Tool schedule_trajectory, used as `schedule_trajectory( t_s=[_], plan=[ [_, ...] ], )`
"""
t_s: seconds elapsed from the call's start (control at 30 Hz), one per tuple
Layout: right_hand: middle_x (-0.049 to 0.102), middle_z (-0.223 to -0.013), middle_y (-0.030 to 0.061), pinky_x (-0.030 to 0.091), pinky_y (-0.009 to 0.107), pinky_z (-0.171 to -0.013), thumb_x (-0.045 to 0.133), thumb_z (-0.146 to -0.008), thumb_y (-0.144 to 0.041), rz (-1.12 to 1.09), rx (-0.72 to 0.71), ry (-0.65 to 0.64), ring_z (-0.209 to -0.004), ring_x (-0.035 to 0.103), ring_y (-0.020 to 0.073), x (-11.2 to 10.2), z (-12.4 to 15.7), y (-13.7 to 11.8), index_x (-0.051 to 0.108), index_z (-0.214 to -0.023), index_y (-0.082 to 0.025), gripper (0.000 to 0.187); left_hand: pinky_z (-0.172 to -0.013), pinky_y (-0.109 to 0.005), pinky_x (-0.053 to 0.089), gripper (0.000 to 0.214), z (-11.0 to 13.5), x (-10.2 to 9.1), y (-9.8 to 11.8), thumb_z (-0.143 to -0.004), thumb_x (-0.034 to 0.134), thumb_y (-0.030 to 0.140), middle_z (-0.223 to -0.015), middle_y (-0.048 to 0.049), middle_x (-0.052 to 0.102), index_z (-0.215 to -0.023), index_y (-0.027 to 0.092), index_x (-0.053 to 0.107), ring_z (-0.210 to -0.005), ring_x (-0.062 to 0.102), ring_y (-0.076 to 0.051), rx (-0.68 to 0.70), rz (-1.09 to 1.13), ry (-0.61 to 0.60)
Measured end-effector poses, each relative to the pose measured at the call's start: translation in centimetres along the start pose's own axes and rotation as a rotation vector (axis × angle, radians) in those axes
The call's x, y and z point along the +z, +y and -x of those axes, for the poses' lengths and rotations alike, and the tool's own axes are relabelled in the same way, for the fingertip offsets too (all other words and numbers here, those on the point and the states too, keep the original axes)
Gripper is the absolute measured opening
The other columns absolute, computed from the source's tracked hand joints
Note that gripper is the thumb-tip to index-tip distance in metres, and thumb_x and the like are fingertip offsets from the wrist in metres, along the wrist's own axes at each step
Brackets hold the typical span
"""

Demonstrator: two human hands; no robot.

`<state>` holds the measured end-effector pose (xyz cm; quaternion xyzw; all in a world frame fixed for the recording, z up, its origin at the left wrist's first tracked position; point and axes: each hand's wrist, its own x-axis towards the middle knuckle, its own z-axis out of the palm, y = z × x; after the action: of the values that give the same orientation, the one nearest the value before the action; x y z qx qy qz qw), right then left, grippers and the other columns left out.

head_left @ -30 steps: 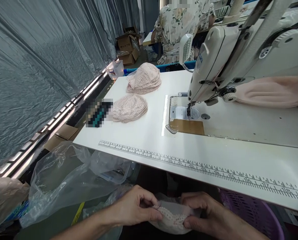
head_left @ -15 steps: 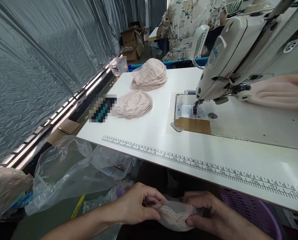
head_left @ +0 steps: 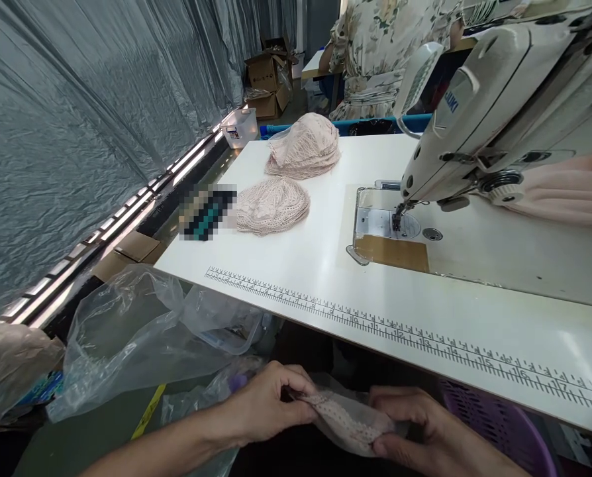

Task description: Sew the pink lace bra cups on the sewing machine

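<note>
Below the front edge of the white sewing table (head_left: pixel 326 271), both my hands grip one pale pink lace piece (head_left: pixel 348 416). My left hand (head_left: pixel 269 404) pinches its left end with fingers curled. My right hand (head_left: pixel 418 424) is closed on its right end, thumb on top. The piece stretches between them over my lap. On the table stand two stacks of similar pink lace pieces, one nearer (head_left: pixel 272 205) and one farther back (head_left: pixel 306 146). The sewing machine (head_left: pixel 479 112) stands at the right, its needle (head_left: pixel 398 218) over the plate.
A printed ruler (head_left: pixel 400 328) runs along the table's front edge. Crumpled clear plastic bags (head_left: pixel 137 338) lie at the lower left. A purple basket (head_left: pixel 499 417) sits under the table at right. Pink fabric (head_left: pixel 569 189) lies behind the machine. A person in a floral top (head_left: pixel 390 40) sits beyond.
The view has shifted slightly leftward. My hands have turned and pulled the lace piece flatter between them, keeping hold of both ends.
</note>
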<state>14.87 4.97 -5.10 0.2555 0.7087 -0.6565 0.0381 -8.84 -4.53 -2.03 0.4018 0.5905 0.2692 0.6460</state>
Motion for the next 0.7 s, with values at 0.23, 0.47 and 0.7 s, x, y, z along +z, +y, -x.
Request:
schedule_trajectory(
  t_s=[0.23, 0.47, 0.7],
  plan=[
    [0.060, -0.083, 0.0009, 0.040, 0.025, -0.070, 0.060, -0.089, -0.036, -0.018, -0.005, 0.015, -0.080, 0.057, 0.0171, 0.1, -0.3, -0.6, 0.064, -0.074, -0.018, 0.024, -0.075, -0.022, 0.042, 0.025, 0.4, -0.4, 0.1, -0.082, 0.053, 0.018, -0.081, -0.0017, 0.071, -0.091, 0.014, 0.076, -0.077, 0.059, -0.014, 0.001, -0.022, -0.106],
    [0.058, -0.080, 0.0003, 0.039, 0.024, -0.067, 0.060, -0.088, -0.033, -0.009, -0.041, 0.063, -0.078, 0.056, 0.0166, 0.5, -0.3, -0.5, 0.061, -0.071, -0.018, 0.022, -0.053, -0.019, 0.028, 0.018, 0.3, 0.1, -0.8, -0.076, 0.063, 0.024, -0.062, 0.0038, 0.047, -0.085, 0.011, 0.071, -0.060, 0.038, -0.009, -0.031, -0.032, -0.135],
    [0.056, -0.078, -0.0003, 0.038, 0.024, -0.066, 0.058, -0.089, -0.036, -0.015, -0.046, 0.042, -0.075, 0.054, 0.0155, 0.5, 0.1, -0.4, 0.059, -0.070, -0.018, 0.026, -0.049, -0.023, 0.016, 0.037, -0.2, 0.7, -1.0, -0.076, 0.067, 0.036, -0.054, 0.0060, 0.030, -0.053, 0.014, 0.048, -0.054, 0.025, -0.007, -0.030, -0.021, -0.134]
  ],
)
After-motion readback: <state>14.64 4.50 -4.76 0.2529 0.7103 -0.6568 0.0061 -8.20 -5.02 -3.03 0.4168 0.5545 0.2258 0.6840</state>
